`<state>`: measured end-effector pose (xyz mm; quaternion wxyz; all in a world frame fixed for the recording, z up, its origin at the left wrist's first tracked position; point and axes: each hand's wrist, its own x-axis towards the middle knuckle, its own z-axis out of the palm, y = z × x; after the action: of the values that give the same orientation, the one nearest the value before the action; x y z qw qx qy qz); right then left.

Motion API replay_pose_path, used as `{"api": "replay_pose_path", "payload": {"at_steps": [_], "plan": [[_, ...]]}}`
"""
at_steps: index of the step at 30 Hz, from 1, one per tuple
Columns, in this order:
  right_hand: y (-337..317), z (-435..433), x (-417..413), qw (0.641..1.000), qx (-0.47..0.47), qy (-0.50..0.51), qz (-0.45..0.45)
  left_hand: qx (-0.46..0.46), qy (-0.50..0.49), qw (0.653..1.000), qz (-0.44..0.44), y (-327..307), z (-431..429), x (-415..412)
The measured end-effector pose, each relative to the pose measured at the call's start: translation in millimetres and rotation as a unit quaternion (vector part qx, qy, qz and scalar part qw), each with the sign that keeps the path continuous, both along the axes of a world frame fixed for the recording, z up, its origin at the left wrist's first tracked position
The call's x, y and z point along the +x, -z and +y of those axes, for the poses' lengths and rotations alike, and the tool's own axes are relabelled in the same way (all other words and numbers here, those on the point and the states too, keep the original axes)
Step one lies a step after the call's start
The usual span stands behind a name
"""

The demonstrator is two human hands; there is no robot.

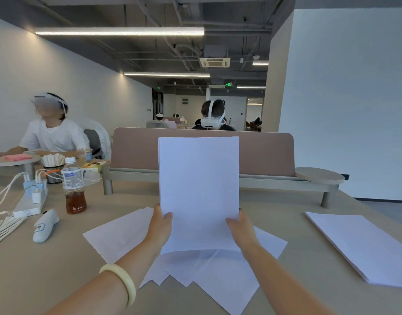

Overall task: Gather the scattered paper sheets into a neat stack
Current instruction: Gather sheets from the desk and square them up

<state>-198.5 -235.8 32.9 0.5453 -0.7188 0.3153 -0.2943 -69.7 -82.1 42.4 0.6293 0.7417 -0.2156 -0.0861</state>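
Two hands, the left hand (pixel 160 220) and right hand (pixel 242 226), pinch the lower edges of an upright bundle of sheets (pixel 198 185) at the centre of the frame, so the gathering looks partly done. Perhaps four or five loose sheets (pixel 218 276), overlapping too much to count surely, lie fanned beneath on the table (pixel 36 269), and one flat stack (pixel 363 244) waits at lower right.

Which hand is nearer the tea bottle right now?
Left. The left hand grips the left edge of the held sheets, on the side where the tea bottle stands. The right hand grips the opposite edge, farther away.
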Motion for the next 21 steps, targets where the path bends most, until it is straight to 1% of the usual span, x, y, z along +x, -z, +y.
{"api": "replay_pose_path", "payload": {"at_steps": [9,14,21], "plan": [[-10,-57,-71,0.996,-0.011,0.092,-0.004,0.008,0.06,0.998,-0.015,-4,-74,-48],[-9,-93,-122,0.989,-0.011,0.145,0.014,0.035,0.127,0.991,-0.029,1,-125,-86],[-3,-144,-201,0.972,-0.014,0.231,0.044,0.063,0.193,0.979,-0.036,9,-203,-140]]}}
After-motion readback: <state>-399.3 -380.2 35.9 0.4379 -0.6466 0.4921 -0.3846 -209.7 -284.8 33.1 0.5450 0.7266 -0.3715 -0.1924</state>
